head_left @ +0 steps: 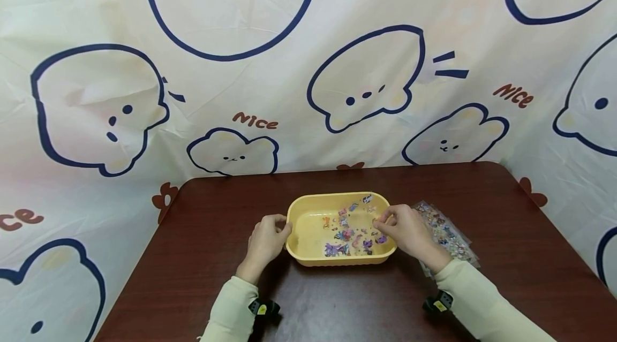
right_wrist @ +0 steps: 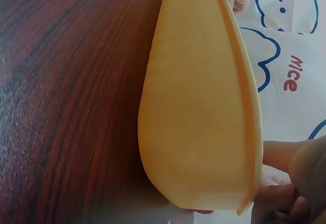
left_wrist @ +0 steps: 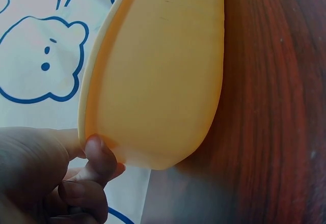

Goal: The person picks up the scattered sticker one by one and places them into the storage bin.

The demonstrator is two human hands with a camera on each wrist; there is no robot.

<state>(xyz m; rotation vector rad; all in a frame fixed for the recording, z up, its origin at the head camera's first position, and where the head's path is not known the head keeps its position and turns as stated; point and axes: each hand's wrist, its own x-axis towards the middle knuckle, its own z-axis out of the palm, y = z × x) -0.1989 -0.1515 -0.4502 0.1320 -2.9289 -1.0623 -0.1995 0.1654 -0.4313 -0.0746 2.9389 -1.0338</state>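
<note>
Well, from the head view, the yellow tray (head_left: 337, 262) sits on the dark bench (head_left: 347, 304), with small colourful pieces (head_left: 345, 235) scattered over its floor; the left hand (head_left: 265, 237) holds its left end, the right hand (head_left: 408, 230) is bent over its right end, and patterned clear sheets (head_left: 445, 232) lie beside it, partly hidden by the right arm. Seen from the left wrist, thumb and fingers (left_wrist: 99, 158) pinch the tray's rim. Over at the right wrist, the tray hides some fingertips, so I can't tell whether they clamp anything.
</note>
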